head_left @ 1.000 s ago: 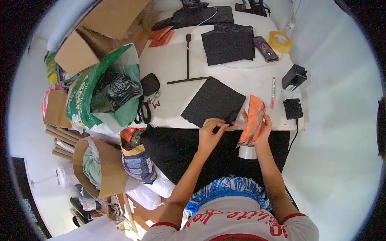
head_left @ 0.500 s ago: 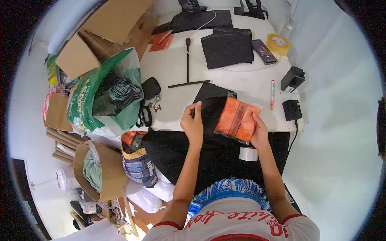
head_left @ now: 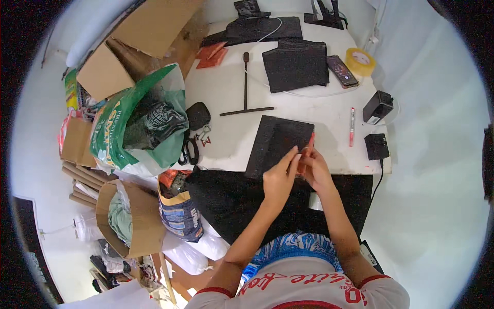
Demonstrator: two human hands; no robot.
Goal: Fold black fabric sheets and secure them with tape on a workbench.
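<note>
My right hand [head_left: 316,169] grips an orange packet in a clear sleeve [head_left: 311,141], which is turned nearly edge-on, so little of its face shows. My left hand [head_left: 280,172] has its fingertips pinched together against the packet's near side; part of the grip is hidden. Just beyond and left of both hands, a flat black sheet or mailing bag [head_left: 278,139] lies on the white table's front edge. Under my right wrist, a white roll [head_left: 315,201] sits on the black cloth [head_left: 226,203] over my lap.
A T-shaped dark rod [head_left: 246,85], stacked black bags [head_left: 296,67], a phone [head_left: 342,71], clear tape [head_left: 359,62] and a red-white marker [head_left: 352,126] lie on the table [head_left: 221,149]. Scissors [head_left: 190,150] and a green-white sack [head_left: 110,136] stand left. More orange packets [head_left: 211,55] lie farther back.
The orange packet has turned from face-up to nearly edge-on. My left hand has moved right to meet it. The black sheet beneath now shows more fully.
</note>
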